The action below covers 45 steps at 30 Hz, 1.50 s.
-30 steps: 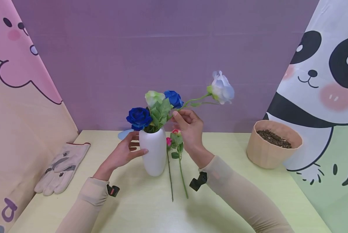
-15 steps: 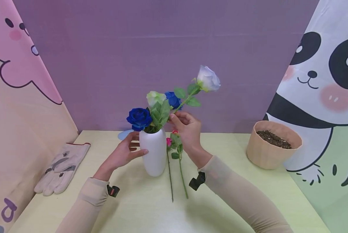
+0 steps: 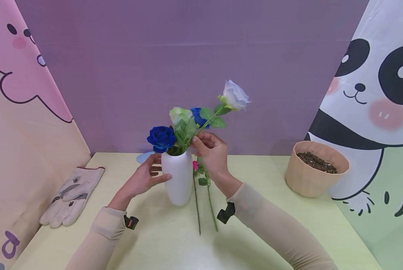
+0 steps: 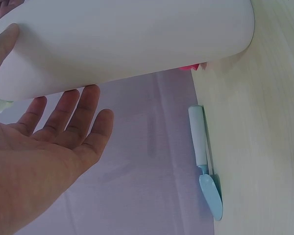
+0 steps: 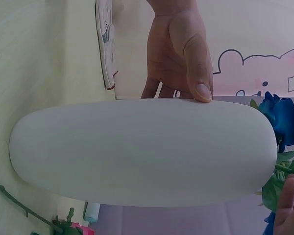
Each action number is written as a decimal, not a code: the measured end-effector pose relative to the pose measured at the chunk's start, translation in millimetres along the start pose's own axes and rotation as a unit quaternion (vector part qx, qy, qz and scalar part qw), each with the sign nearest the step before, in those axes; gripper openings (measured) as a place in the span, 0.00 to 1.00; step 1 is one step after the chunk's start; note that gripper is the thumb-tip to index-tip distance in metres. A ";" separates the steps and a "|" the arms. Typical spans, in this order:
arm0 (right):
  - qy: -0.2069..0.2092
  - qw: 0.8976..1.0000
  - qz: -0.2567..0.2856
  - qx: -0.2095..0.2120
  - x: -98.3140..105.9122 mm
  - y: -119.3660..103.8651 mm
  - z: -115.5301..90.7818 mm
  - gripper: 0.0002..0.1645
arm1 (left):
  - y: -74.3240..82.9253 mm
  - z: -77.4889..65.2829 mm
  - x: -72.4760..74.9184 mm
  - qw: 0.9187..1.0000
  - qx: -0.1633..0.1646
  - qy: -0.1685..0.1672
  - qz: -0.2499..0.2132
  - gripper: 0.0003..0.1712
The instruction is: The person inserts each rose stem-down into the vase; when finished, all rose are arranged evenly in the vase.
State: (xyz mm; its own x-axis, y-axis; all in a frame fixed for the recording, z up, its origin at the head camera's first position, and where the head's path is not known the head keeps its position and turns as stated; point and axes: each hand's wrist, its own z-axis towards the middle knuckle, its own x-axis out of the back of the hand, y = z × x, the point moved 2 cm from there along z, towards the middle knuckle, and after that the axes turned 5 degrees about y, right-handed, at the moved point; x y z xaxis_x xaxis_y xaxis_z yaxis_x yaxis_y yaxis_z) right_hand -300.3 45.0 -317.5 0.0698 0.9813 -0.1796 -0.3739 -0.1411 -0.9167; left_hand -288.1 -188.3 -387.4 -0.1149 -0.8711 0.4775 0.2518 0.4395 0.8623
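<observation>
A white vase [image 3: 177, 180] stands upright on the table. My left hand [image 3: 143, 177] holds its left side, thumb in front and fingers behind. In the vase are two blue roses, one at the left [image 3: 161, 138], and a pale green-white rose [image 3: 180, 115]. With thumb and fingers, my right hand [image 3: 211, 153] pinches the stem of a white rose [image 3: 235, 95] at the vase's mouth; its bloom leans up to the right. The stem's lower end is hidden. In the right wrist view, the right fingertips [image 5: 288, 203] show at the edge beside green leaves.
Two stems with pink-red flowers lie right of the vase, one bloom [image 3: 195, 165] showing. A work glove [image 3: 72, 197] lies at the left, a peach pot [image 3: 306, 172] of soil at the right. A light-blue trowel [image 4: 198, 137] lies behind the vase.
My right hand has moved left and down to the vase's mouth with the white rose. The bloom has swung left and its leaves have turned into view. The left hand stays on the vase.
</observation>
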 end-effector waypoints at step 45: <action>-0.023 0.997 -0.065 -0.021 -7.3 6.4 1.3 0.13 | -1.1 0.5 -0.5 1.000 0.021 0.002 0.011 0.49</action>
State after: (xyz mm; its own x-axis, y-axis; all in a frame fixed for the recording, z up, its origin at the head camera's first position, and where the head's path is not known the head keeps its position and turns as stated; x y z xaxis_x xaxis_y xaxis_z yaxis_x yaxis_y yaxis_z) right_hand -304.4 37.1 -321.6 0.0714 0.9965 -0.0432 -0.3258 -0.0177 -0.9453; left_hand -288.8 -188.2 -388.5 -0.1062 -0.8623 0.4952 0.2140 0.4665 0.8582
